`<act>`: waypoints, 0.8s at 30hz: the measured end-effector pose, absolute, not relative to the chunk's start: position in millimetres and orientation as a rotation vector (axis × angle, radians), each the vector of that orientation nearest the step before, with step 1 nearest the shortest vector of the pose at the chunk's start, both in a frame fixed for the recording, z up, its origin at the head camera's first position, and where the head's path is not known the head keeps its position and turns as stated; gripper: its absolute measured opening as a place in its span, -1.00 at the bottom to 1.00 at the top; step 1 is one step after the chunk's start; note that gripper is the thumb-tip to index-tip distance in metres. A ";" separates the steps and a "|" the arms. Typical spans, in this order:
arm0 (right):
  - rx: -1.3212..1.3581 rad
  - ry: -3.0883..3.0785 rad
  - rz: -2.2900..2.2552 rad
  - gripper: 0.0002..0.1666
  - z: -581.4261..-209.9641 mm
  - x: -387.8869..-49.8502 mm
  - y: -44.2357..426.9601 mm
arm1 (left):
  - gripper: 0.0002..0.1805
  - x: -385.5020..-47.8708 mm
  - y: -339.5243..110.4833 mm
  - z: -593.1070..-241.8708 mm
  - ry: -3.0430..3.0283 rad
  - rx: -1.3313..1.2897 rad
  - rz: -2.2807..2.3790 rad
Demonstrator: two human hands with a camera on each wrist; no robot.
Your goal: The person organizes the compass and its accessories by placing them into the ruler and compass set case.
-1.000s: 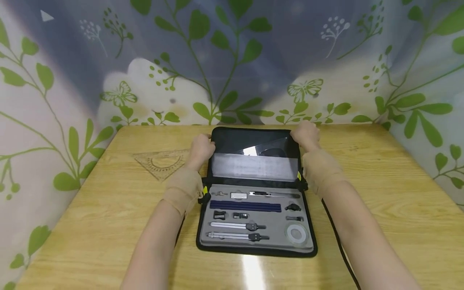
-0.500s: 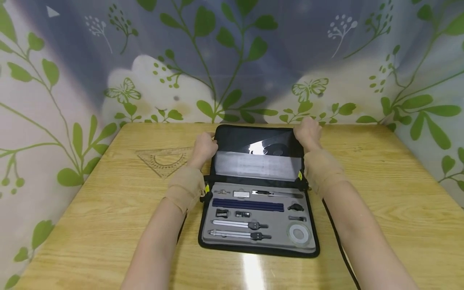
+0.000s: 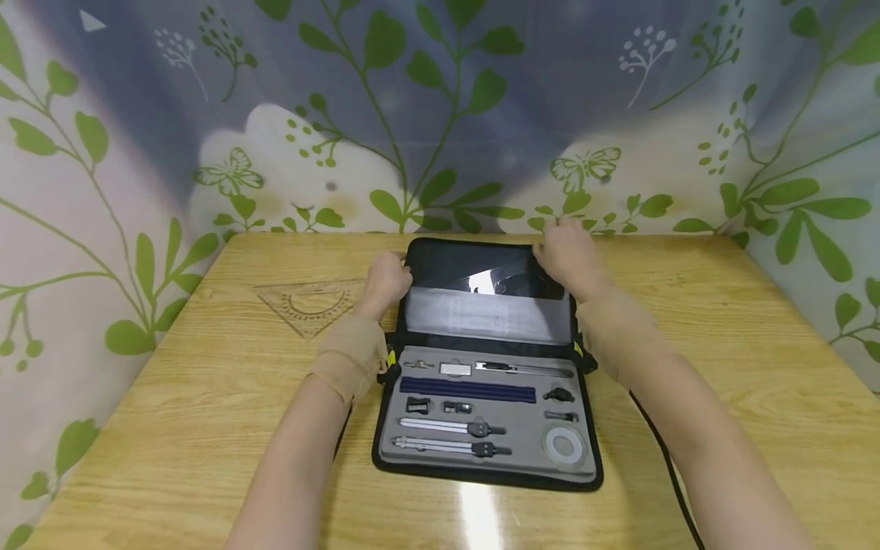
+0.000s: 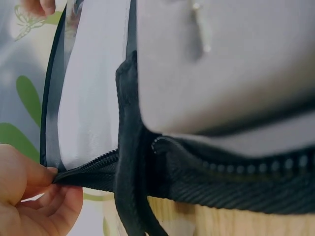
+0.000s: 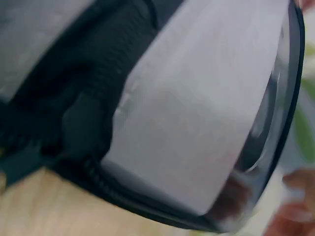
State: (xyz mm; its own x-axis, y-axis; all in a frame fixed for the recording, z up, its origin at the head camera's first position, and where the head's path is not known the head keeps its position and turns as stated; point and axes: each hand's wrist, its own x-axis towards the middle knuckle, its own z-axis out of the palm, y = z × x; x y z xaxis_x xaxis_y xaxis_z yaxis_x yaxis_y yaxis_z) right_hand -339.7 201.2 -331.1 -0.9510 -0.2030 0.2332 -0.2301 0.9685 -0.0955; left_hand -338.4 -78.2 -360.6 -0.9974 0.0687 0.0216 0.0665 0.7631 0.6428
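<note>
A black zippered drawing-instrument case (image 3: 484,479) lies unfolded on the table, its lid (image 3: 440,263) toward the wall. My left hand (image 3: 388,281) pinches the lid's left zipper edge between thumb and fingers, plainly seen in the left wrist view. At the lid's far right corner is my right hand (image 3: 571,256); the right wrist view is blurred, but its fingers (image 5: 298,196) appear loose and slightly apart from the edge. Grey foam in the base holds two compasses (image 3: 454,446), a dark blue bar (image 3: 467,389), a white eraser (image 3: 455,369), a knife-like tool (image 3: 524,370) and a pale ring (image 3: 564,444).
A clear set square (image 3: 309,304) with a protractor cutout lies left of the case, partly behind my left arm. A patterned curtain (image 3: 481,153) stands behind the wooden table (image 3: 199,397). A black cord (image 3: 663,458) runs along my right forearm.
My right hand has shifted left from the lid's right side onto its far right corner. The left hand keeps its grip at the left edge. The case stays in place.
</note>
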 end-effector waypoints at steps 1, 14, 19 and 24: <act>0.479 -2.882 0.135 -0.59 -330.1 -338.1 194.6 | -0.58 -338.6 -78.8 -360.0 2.946 0.108 1.081; 1.279 -2.847 -0.289 -0.62 -335.2 -343.0 167.7 | -0.59 -337.6 -77.3 -360.9 2.959 0.130 1.053; 1.356 -2.822 -0.366 -0.61 -334.3 -345.6 167.4 | -0.59 -338.4 -77.0 -360.7 2.953 0.115 1.071; 1.364 -2.810 -0.369 -0.60 -334.6 -343.3 163.8 | -0.60 -337.6 -79.0 -360.1 2.962 0.112 1.061</act>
State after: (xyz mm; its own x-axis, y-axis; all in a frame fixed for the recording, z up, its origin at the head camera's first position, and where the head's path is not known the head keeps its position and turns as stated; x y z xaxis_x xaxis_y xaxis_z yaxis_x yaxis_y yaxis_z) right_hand -343.3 163.8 -334.6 -0.6238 -0.7744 -0.1056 -0.7754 0.5962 0.2078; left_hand -337.6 -79.0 -360.1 -0.9974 0.0649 0.0303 0.0694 0.7703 0.6338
